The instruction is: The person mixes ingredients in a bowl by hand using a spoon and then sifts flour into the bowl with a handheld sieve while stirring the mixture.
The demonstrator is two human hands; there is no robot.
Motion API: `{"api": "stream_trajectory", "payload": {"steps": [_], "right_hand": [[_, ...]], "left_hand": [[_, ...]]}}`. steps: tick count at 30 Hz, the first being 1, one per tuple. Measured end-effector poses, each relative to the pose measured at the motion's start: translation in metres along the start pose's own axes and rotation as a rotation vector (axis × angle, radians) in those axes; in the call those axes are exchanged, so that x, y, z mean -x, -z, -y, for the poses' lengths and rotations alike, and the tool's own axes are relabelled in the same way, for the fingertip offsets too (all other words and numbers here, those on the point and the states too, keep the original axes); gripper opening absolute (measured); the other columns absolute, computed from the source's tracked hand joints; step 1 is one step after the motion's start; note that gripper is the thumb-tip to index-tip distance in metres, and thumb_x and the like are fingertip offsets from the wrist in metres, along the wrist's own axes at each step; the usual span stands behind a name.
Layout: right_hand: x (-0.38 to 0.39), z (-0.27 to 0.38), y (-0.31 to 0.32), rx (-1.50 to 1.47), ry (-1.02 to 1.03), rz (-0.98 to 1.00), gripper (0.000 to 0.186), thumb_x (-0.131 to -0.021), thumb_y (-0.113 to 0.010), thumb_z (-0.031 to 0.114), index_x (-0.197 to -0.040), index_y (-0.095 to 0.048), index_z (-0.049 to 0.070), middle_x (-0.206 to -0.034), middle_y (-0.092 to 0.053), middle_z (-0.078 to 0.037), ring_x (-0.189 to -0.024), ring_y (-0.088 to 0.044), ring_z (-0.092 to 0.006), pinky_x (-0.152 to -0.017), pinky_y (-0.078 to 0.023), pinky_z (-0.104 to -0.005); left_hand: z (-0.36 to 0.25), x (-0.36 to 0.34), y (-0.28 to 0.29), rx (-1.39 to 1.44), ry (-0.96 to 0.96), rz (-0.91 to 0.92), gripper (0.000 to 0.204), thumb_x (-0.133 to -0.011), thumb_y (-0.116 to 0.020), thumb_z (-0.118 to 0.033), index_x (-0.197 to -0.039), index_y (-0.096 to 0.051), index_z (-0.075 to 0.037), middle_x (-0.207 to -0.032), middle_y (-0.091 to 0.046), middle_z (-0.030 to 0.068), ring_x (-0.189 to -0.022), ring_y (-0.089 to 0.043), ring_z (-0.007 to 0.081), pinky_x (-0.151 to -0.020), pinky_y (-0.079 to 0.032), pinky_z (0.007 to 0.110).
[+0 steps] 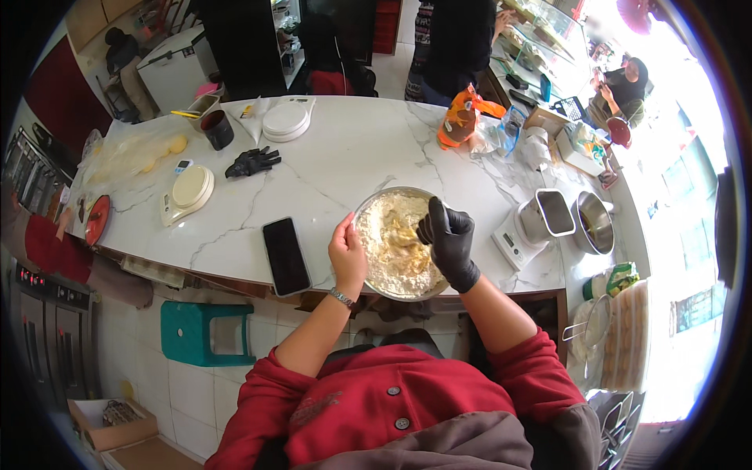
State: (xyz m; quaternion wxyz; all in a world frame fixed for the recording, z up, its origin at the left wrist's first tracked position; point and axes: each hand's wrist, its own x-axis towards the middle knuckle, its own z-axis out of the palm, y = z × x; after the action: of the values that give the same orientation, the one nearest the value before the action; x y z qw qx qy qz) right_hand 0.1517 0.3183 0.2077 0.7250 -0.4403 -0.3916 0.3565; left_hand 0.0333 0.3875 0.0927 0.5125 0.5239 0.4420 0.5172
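A round metal bowl (429, 291) stands at the table's near edge in front of me. Inside it is a pale, floury mixture (384, 262) with a wetter yellow patch near the middle. My bare left hand (348, 252) grips the bowl's left rim, fingers against its side. Over the right part of the bowl is my right hand (452, 241) in a black glove, its fingers curled in at the mixture. Whatever those fingers hold, if anything, is hidden. A dark-screened phone (287, 257) lies left of the bowl.
White kitchen scales (515, 241) carry a metal container (548, 215) at right, beside a steel bowl (593, 223). At left are a cream scale (191, 189), a black glove (252, 162) and plastic-covered dough (149, 153). An orange bag (460, 121) stands far right. A green stool (205, 333) is below.
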Motion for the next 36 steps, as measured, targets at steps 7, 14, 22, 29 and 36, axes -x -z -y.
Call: {"api": "stream_trajectory", "payload": {"steps": [7, 14, 22, 29, 36], "right_hand": [[0.008, -0.081, 0.021, 0.269, -0.08, -0.025, 0.046, -0.088, -0.051, 0.013, -0.046, -0.034, 0.008, -0.045, -0.033, 0.003, -0.042, -0.026, -0.0064, -0.041, -0.02, -0.0255], [-0.023, 0.001, 0.008, 0.108, -0.111, -0.037, 0.044, -0.09, -0.049, 0.018, -0.048, -0.037, 0.009, -0.045, -0.031, 0.003, -0.04, -0.026, -0.0073, -0.041, -0.022, -0.0255], [-0.026, -0.062, 0.026, 0.186, -0.13, -0.169, 0.039, -0.088, -0.052, 0.022, -0.052, -0.046, 0.008, -0.046, -0.04, 0.003, -0.04, -0.033, -0.0049, -0.039, -0.025, -0.0232], [-0.024, -0.05, 0.019, 0.25, -0.111, -0.145, 0.037, -0.089, -0.049, 0.021, -0.055, -0.039, 0.011, -0.046, -0.031, 0.005, -0.039, -0.027, -0.0046, -0.038, -0.021, -0.0228], [-0.025, -0.06, 0.03, 0.062, -0.098, -0.099, 0.044, -0.089, -0.049, 0.02, -0.049, -0.033, 0.012, -0.044, -0.029, 0.005, -0.038, -0.025, -0.0052, -0.038, -0.021, -0.024]], "left_hand": [[-0.001, -0.001, -0.006, -0.025, -0.045, 0.031, 0.026, -0.09, -0.042, -0.012, -0.112, -0.052, 0.0, -0.087, -0.06, 0.0071, -0.072, -0.05, 0.0083, -0.067, -0.041, 0.022], [-0.016, -0.006, 0.008, -0.407, -0.188, 0.083, 0.026, -0.088, -0.046, -0.016, -0.107, -0.054, 0.0, -0.093, -0.062, 0.0139, -0.084, -0.058, 0.0212, -0.076, -0.044, 0.032], [-0.127, -0.021, 0.017, -1.223, -1.288, 0.363, 0.027, -0.084, -0.051, -0.023, -0.077, -0.061, 0.001, -0.081, -0.063, 0.0134, -0.083, -0.059, 0.0245, -0.088, -0.036, 0.043], [-0.143, -0.011, 0.02, -1.479, -1.599, 0.46, 0.025, -0.08, -0.05, -0.02, -0.071, -0.062, 0.001, -0.074, -0.062, 0.0144, -0.079, -0.058, 0.027, -0.088, -0.037, 0.042], [-0.13, -0.053, 0.04, -1.389, -0.984, 0.609, 0.052, -0.072, -0.048, -0.009, -0.124, -0.041, -0.002, -0.066, -0.059, 0.0037, -0.065, -0.059, 0.0189, -0.067, -0.043, 0.041]]}}
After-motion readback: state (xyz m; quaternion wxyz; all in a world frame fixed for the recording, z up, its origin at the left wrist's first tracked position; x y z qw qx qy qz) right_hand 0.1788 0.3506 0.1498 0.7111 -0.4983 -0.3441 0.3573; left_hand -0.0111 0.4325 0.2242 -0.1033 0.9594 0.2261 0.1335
